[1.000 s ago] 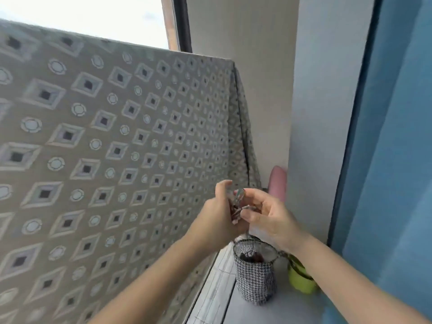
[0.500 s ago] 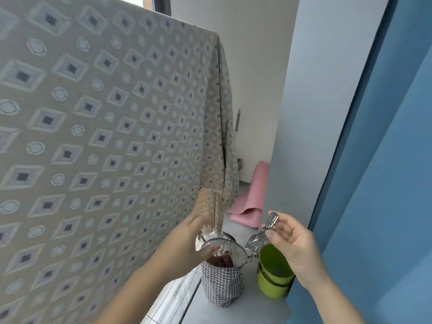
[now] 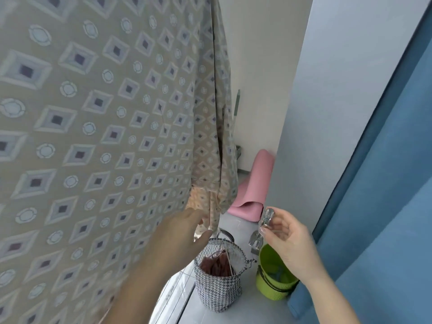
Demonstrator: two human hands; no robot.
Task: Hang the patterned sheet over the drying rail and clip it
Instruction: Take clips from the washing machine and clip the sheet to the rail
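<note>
Left hand (image 3: pixel 177 239) risen from basket (image 3: pixel 218 286), fingers loosely spread, touching sheet (image 3: pixel 98 127) corner; right hand (image 3: pixel 288 244) fingers pinch clip (image 3: pixel 263 230).

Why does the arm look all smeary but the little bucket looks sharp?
Head view: the left hand and its forearm are motion-blurred, near the lens; the houndstooth basket and green bucket look sharper; the patterned sheet bulges from wide-angle distortion.

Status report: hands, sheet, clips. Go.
Left hand open, fingertips at the patterned sheet hem. Right hand pinching clear clips. Sheet draped; rail out of view. Nothing in the way.
</note>
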